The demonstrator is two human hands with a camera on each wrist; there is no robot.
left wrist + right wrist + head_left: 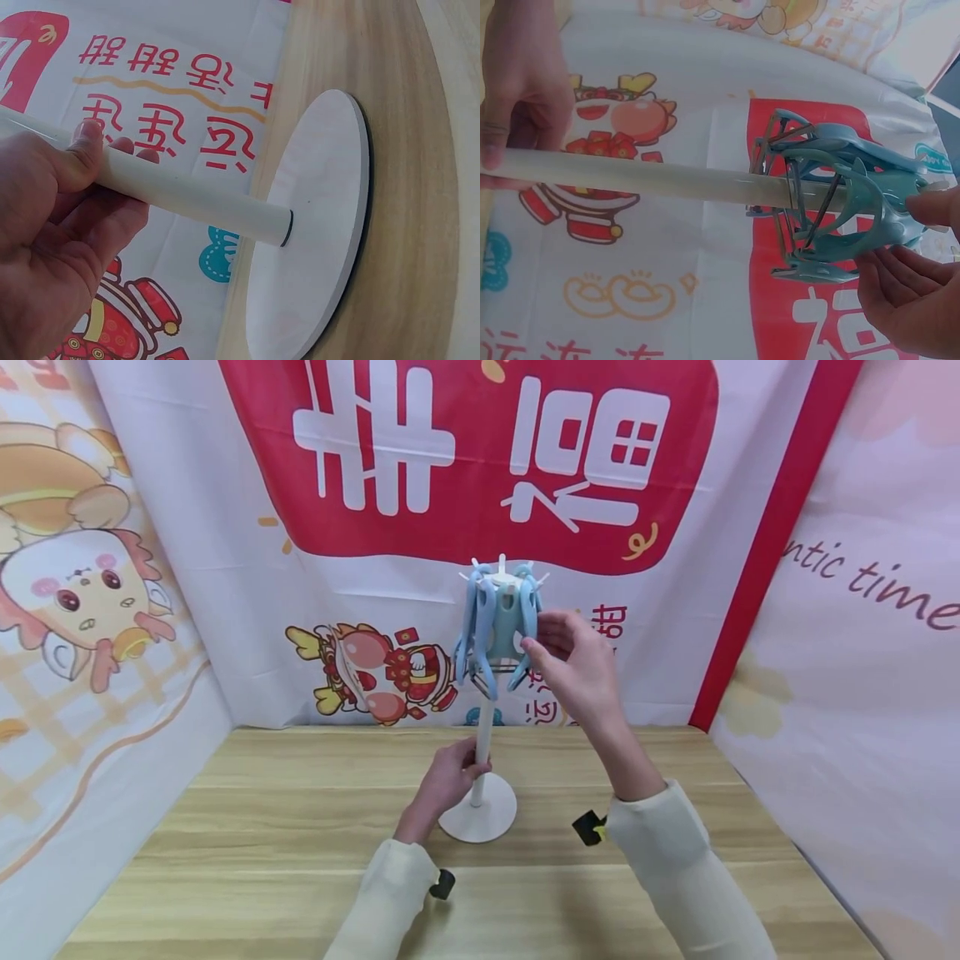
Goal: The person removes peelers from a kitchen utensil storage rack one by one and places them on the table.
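A white stand with a round base (pixel 491 822) and an upright pole (pixel 195 199) stands on the table. Spokes fan out from its top (pixel 502 578). From them hang several light blue Y-shaped peelers (pixel 486 610), their handles up and thin metal blades low. My left hand (pixel 448 777) grips the pole just above the base, thumb on one side and fingers behind, as the left wrist view confirms. High on the right, my right hand (pixel 577 664) pinches a peeler (pixel 881 217) between thumb and fingers. Peelers at the back are partly hidden.
The wooden table (pixel 300 827) runs up to a printed cloth backdrop (pixel 255 577) behind the stand. Printed cloth walls (pixel 862 710) close in both sides. A small black device (pixel 589 828) is strapped at the right cuff, another (pixel 443 884) at the left.
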